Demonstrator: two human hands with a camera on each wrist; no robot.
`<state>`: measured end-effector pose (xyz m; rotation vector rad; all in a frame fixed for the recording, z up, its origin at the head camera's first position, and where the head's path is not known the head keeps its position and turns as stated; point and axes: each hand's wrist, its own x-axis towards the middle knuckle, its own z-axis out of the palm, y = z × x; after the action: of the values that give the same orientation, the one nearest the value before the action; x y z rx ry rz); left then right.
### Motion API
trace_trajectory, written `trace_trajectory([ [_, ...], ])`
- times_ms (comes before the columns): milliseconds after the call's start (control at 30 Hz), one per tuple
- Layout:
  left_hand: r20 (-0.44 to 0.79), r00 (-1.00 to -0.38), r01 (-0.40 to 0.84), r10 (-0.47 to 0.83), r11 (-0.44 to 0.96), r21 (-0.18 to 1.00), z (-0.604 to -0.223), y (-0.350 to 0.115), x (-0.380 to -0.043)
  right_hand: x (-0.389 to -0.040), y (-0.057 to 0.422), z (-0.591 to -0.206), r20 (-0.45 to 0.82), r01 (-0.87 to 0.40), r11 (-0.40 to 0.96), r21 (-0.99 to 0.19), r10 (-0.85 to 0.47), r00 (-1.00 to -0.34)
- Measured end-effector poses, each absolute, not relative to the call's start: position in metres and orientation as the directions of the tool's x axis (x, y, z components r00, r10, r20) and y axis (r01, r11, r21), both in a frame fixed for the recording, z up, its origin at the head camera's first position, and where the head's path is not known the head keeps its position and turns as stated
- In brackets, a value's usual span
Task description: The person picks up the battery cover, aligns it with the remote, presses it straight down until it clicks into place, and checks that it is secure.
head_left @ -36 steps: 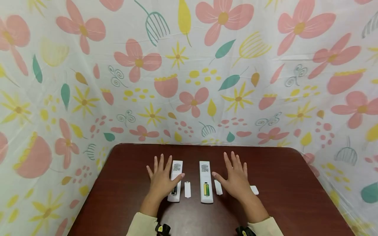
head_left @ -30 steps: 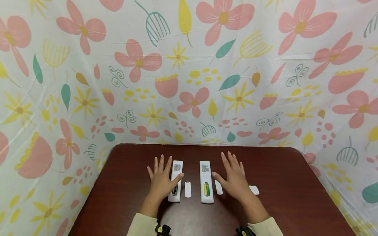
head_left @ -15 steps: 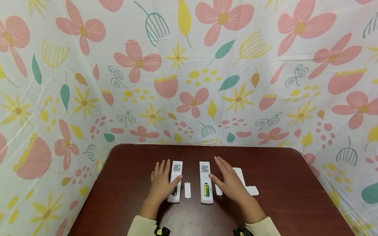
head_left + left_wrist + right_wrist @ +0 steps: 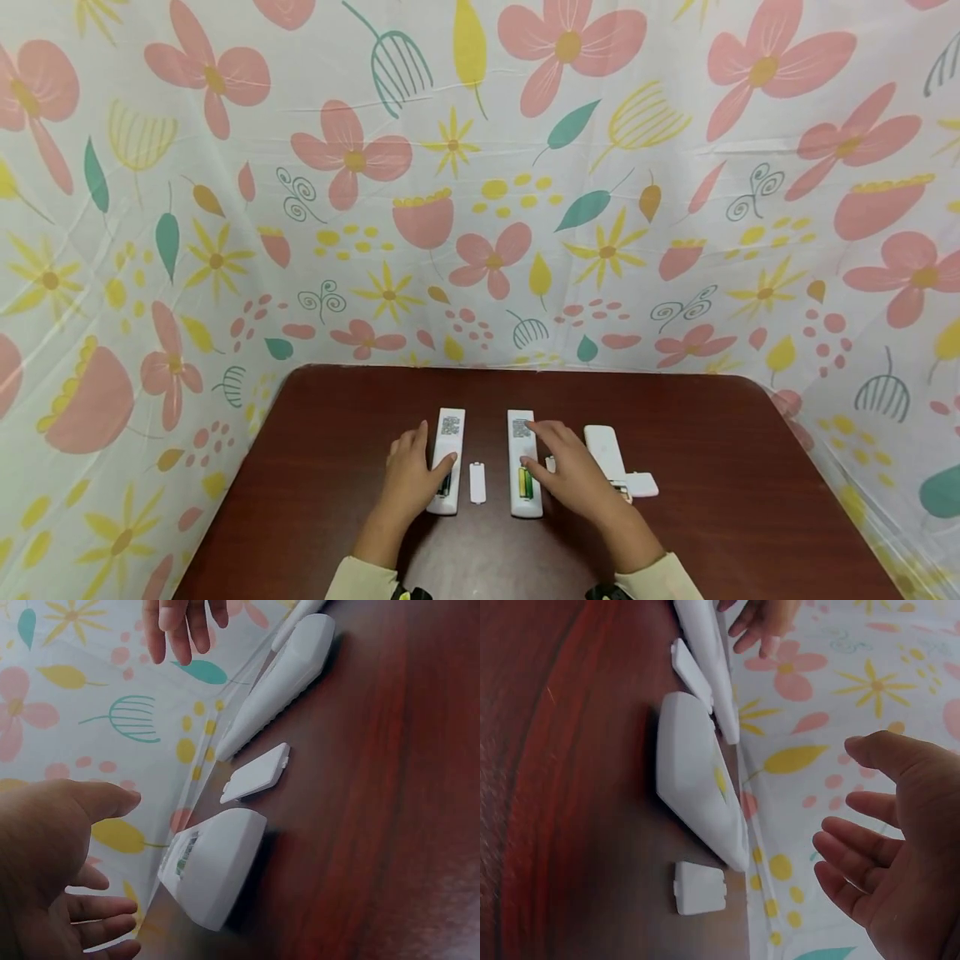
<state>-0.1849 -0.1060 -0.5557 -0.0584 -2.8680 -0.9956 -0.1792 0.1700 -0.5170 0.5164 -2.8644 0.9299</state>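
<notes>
Two white remote controls lie back side up with uncovered battery compartments. My left hand (image 4: 408, 471) hovers at the left remote (image 4: 451, 427), thumb over its compartment, fingers relaxed and holding nothing. In the left wrist view, a gap shows between the left hand (image 4: 52, 862) and that remote (image 4: 225, 862). My right hand (image 4: 577, 479) hangs over the right edge of the middle remote (image 4: 520, 450), which has green and yellow batteries (image 4: 525, 483) in it. The right wrist view shows loosely bent fingers apart from the middle remote (image 4: 690, 761).
A white battery cover (image 4: 477, 483) lies between the two remotes. Another cover (image 4: 701, 889), right of the middle remote, is mostly behind my right hand in the head view. Farther right are a third white remote (image 4: 603, 450) and its cover (image 4: 642, 484). A floral cloth (image 4: 480, 183) hangs behind the brown table (image 4: 360, 400).
Both hands have drawn their spread fingers in and lowered slightly. The right hand has moved left toward the middle remote, uncovering the third remote. The remotes and covers stay in place.
</notes>
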Motion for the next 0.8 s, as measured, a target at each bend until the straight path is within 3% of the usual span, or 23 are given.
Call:
trace_trajectory([
  [467, 0.054, -0.997, -0.009, -0.054, 0.779, 0.627, -0.565, -0.104, -0.177, -0.177, 0.159, -0.527, 0.147, -0.358, 0.752, -0.554, -0.335, -0.931],
  [800, 0.107, -0.989, -0.014, -0.103, 0.78, 0.626, -0.57, -0.1, -0.168, -0.178, 0.152, -0.536, 0.161, -0.383, 0.757, -0.529, -0.354, -0.921],
])
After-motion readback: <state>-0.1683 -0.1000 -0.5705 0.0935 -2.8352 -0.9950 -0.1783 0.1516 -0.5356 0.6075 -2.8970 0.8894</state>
